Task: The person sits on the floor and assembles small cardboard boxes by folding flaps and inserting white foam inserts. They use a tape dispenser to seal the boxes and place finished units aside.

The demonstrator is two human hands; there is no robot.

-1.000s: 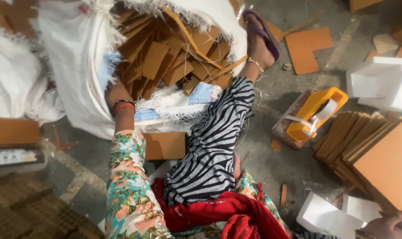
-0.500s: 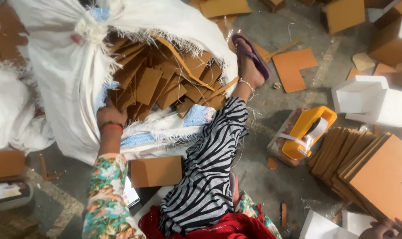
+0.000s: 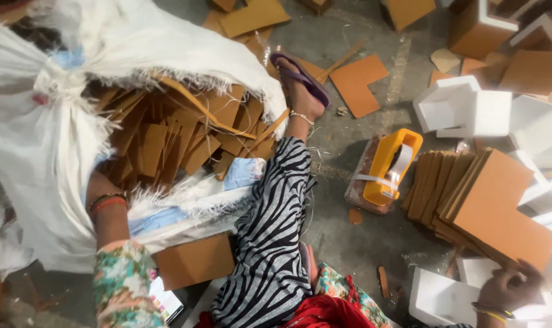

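on the grey floor, a big white woven sack point(image 3: 39, 152) lies open, crammed with brown cardboard pieces point(image 3: 185, 133). since a second ago the view has swung left and down, so the sack now fills more of the frame and the left hand point(image 3: 96, 185) has gone deeper behind its frayed rim; its fingers are hidden, so i cannot tell their state. right of the striped leg point(image 3: 270, 243), a stack of brown boards point(image 3: 489, 200) fans out. bare floor stays open between leg and stack, beside the yellow tape dispenser point(image 3: 388, 164). at the lower right edge, the right hand point(image 3: 507, 288) clamps a white foam box point(image 3: 446, 297), fingers curled over its rim.
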